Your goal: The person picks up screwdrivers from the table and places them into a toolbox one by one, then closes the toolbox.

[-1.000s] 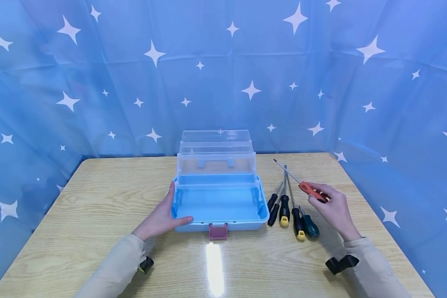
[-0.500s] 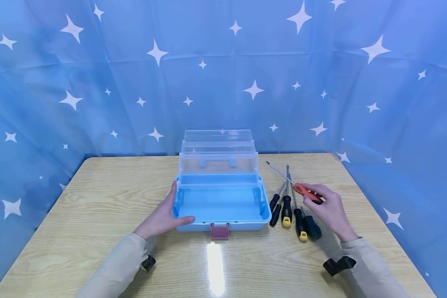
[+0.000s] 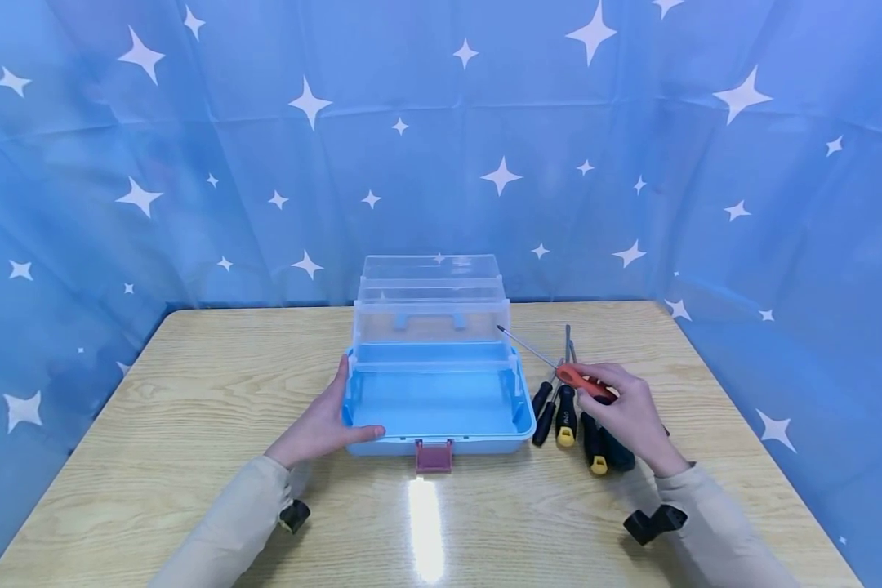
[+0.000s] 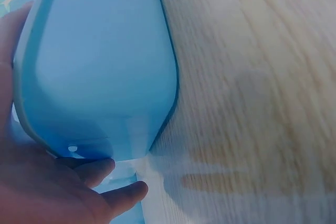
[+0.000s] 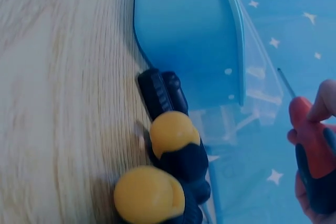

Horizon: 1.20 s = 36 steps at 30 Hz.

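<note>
My left hand (image 3: 322, 420) holds the left end of a light blue toolbox (image 3: 441, 400), its thumb over the front rim and the other fingers along the end towards the back. Nothing lies inside the box; its clear lid (image 3: 429, 318) stands raised behind it. My right hand (image 3: 627, 411) pinches the orange-red handle of a screwdriver (image 5: 310, 140) between thumb and fingers. The screwdriver is raised over the other tools, its shaft pointing back and left, and its tip overlaps the box's right back corner in the head view.
Several screwdrivers lie on the wooden table (image 3: 213, 367) right of the box. Among them are a black one with a yellow end (image 3: 566, 416), another black-and-yellow one (image 3: 594, 445) and smaller black ones (image 3: 544, 425). A purple latch (image 3: 434, 457) hangs at the box's front. A blue starry curtain (image 3: 412, 163) hangs behind.
My right hand has moved left with the orange-red screwdriver, bringing its tip to the box's right side. My left hand stays on the box. The head view has shifted slightly.
</note>
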Available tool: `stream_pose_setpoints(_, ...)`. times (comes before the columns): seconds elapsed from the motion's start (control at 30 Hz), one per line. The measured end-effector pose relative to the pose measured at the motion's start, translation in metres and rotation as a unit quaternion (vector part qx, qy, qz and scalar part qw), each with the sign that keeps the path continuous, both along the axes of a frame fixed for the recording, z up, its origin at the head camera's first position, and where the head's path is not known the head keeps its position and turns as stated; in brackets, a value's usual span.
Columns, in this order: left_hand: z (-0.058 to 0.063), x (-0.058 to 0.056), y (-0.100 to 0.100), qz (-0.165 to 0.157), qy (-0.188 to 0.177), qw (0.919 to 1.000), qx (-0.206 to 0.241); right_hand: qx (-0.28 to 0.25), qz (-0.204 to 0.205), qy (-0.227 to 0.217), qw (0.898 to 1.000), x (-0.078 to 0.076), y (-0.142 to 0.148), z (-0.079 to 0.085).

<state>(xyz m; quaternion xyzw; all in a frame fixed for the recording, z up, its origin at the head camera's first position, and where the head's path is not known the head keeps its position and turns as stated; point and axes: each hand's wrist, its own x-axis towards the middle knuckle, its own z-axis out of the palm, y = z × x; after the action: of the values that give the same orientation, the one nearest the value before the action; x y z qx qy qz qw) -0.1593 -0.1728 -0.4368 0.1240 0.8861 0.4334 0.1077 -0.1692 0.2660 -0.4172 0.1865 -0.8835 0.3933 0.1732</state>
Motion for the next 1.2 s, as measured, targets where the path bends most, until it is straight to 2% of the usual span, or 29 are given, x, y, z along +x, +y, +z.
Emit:
stream_pose_setpoints(0.37,-0.001,-0.002,-0.001,-0.004,-0.008,0.9997,0.021,0.013,0.031,-0.008,0.999,-0.004,-0.012,-0.002)
stream_pose_setpoints(0.7,-0.004,-0.004,-0.001,-0.003,-0.013,0.9993,0.036,0.014,0.057,0.011,0.998,-0.005,-0.024,-0.003)
stream_pose_setpoints(0.9,-0.002,-0.005,0.0,-0.006,-0.014,0.999,0.043,0.014,0.073,0.016,0.997,-0.008,-0.03,-0.003)
stream_pose_setpoints(1.2,-0.002,-0.004,-0.001,-0.007,-0.02,0.9989,0.041,-0.004,0.098,-0.007,0.995,-0.008,-0.043,0.002)
